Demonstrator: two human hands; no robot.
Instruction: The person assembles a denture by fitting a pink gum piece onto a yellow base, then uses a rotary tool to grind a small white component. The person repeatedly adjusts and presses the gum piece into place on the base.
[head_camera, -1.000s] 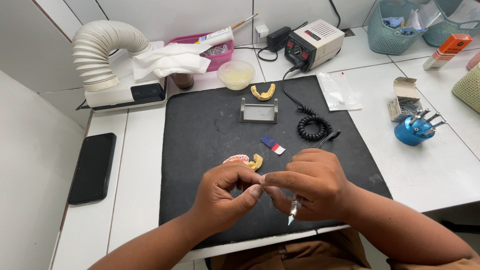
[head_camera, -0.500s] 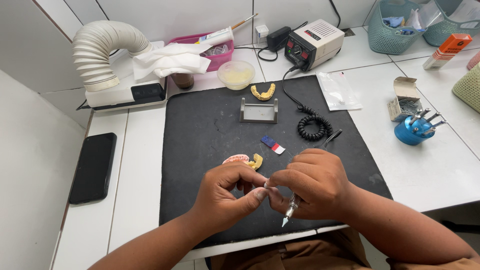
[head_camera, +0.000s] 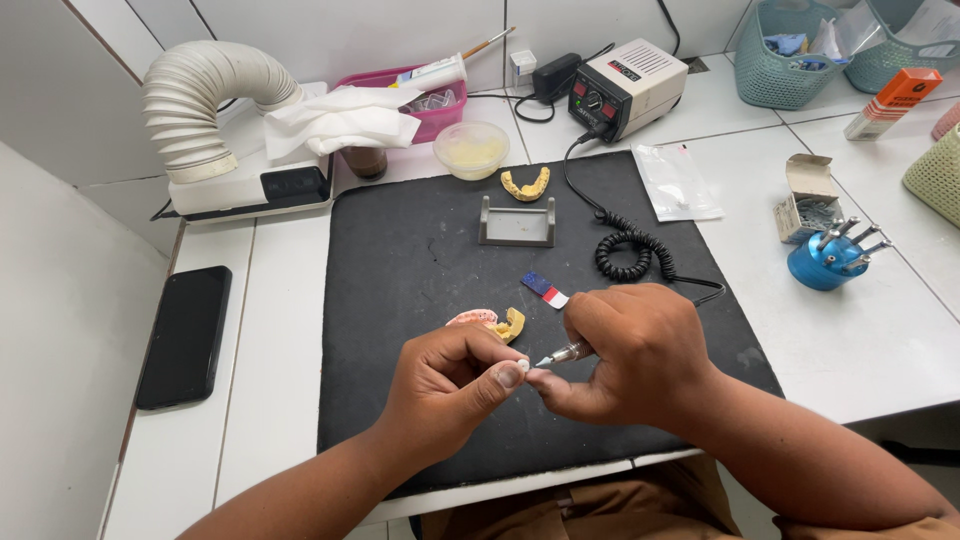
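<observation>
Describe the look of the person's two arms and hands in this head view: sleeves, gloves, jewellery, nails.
Both the left hand and the right hand are bare: no gloves, and no rings, watch or bracelet show. The forearms are uncovered as far as the frame reaches, with no sleeve in sight. The fingernails that show are short and unpainted. Brown cloth lies at the lower edge between the arms.

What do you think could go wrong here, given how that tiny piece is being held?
The left hand pinches a tiny white piece at its fingertips alone; it could slip and drop onto the black mat. The handpiece in the right hand has its tip close to the left thumb, which it might nick. The coiled cord could tug the tool.
</observation>
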